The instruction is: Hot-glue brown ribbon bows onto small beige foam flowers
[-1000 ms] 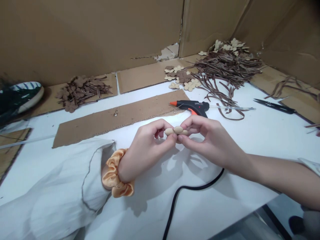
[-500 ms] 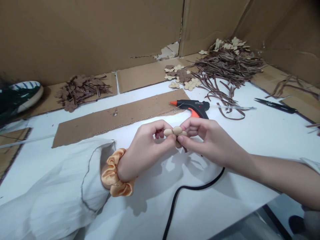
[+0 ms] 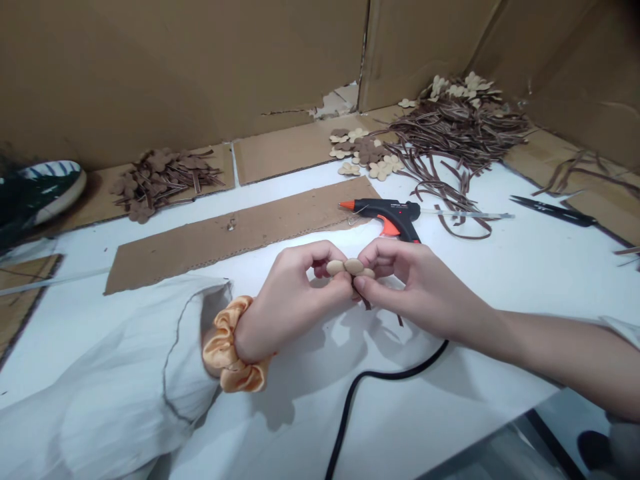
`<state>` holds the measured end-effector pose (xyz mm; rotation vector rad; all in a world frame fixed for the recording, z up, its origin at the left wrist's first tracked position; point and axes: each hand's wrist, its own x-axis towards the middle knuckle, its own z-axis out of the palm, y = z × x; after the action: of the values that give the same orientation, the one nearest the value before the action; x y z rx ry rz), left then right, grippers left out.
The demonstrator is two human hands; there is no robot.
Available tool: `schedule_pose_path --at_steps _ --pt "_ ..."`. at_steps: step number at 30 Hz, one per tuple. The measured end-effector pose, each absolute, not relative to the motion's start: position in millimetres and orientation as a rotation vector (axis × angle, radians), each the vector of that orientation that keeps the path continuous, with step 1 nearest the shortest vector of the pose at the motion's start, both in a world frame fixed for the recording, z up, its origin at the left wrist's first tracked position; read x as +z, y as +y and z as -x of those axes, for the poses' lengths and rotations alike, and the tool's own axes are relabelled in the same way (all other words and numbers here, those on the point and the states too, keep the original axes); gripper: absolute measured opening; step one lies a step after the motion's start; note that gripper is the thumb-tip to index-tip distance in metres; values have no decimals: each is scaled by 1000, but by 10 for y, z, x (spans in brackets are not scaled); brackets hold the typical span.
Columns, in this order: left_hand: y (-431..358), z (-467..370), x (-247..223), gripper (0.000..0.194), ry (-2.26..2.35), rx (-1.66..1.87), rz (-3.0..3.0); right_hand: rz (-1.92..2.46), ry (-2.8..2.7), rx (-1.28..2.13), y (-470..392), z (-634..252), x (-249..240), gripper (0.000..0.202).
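Both hands meet above the white table, pinching one small tan flower piece between them. The left hand grips its left lobes with thumb and forefinger; the right hand pinches the right lobes the same way. The piece's long axis runs side to side, from one hand to the other, with its rounded lobes turned up and a dark brown strip hanging from its underside toward the table. Compared with a second ago, the piece sits slightly lower and the strip below it shows more. Just beyond the right hand lies a black glue gun, its orange nozzle pointing left; its black cord curls under the right wrist.
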<state>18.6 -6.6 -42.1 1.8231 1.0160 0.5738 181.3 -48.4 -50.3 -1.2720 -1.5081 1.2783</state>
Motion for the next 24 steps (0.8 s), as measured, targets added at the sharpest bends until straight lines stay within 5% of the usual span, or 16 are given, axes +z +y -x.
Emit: schedule_pose_path --at_steps 24 --pt "-46 -185 -422 12 1000 630 -1794 1251 -1461 1283 -472 -1815 -542 8"
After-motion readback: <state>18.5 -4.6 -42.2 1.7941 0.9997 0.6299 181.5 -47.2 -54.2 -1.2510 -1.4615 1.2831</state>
